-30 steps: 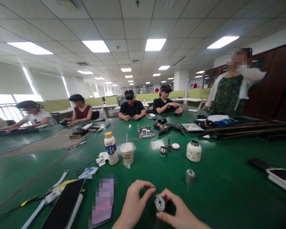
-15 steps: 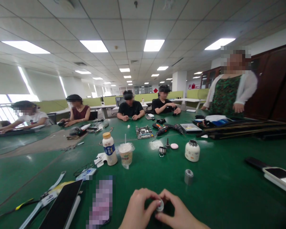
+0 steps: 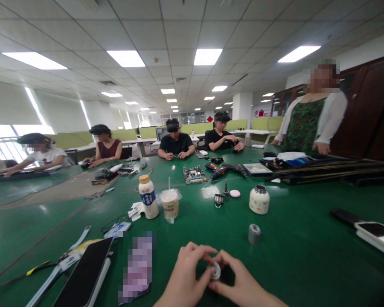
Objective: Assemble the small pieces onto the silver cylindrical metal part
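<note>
A small round whitish-grey cap is pinched between my two hands low in the view, just above the green table. My left hand grips its left side with thumb and curled fingers. On the other side, my right hand holds it with fingertips above and thumb below. Part of the cap is hidden by my fingers. Beyond my right hand stands a grey metal cylinder. Farther back is a squat cream flask with an open metal neck. Beside that lie a pink disc and a small dark metal part.
To the left stand a yellow-capped bottle and a plastic cup with a straw, near a black tablet and straps. A circuit board and power drills lie farther back. Several people sit around the table; one person stands at right.
My hands have shifted slightly forward, still holding the cap between them. The whole view has moved a little; the things on the table stay in place.
</note>
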Demonstrator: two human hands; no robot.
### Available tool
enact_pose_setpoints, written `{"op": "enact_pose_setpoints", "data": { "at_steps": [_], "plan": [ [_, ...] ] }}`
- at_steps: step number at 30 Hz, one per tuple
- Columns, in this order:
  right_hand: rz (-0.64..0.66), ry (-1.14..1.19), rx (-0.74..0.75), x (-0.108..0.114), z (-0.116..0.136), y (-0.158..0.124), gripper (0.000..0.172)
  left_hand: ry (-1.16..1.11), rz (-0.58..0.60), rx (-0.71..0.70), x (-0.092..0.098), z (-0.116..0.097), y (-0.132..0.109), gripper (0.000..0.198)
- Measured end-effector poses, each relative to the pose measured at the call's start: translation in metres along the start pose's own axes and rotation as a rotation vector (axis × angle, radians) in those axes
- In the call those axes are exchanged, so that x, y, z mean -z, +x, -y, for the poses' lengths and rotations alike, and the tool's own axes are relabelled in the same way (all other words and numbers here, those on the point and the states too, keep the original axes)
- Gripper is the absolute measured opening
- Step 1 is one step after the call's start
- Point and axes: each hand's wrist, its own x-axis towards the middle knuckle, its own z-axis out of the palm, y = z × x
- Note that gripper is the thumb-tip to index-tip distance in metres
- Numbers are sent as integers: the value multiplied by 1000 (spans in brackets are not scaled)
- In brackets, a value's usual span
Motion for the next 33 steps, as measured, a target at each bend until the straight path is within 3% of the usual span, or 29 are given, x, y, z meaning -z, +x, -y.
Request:
{"op": "enact_pose_setpoints", "data": {
  "at_steps": [5, 15, 20, 23, 29, 31, 33],
  "plan": [
    [10, 15, 17, 1, 2, -1, 19, -39, 11, 35, 0, 0, 0, 44],
    [21, -26, 9, -1, -7, -1, 24, -46, -59, 60, 0, 1, 3, 35],
    [17, -45, 4, -1, -4, -1, 24, -73, -21, -6, -1, -1, -1, 48],
    [13, -57, 4, -2, -5, -2, 23, -99, -39, -20, -7, 1, -3, 45],
    [29, -55, -7, 0, -5, -2, 29, -134, -196, 49, -2, 16, 7, 19],
    [40, -45, -10, 1, -3, -1, 31, -100, -250, 98, 2, 27, 12, 18],
    [46, -42, -26, 2, -2, -1, 32, -23, -226, 140, 3, 41, 14, 20]
  ]
}}
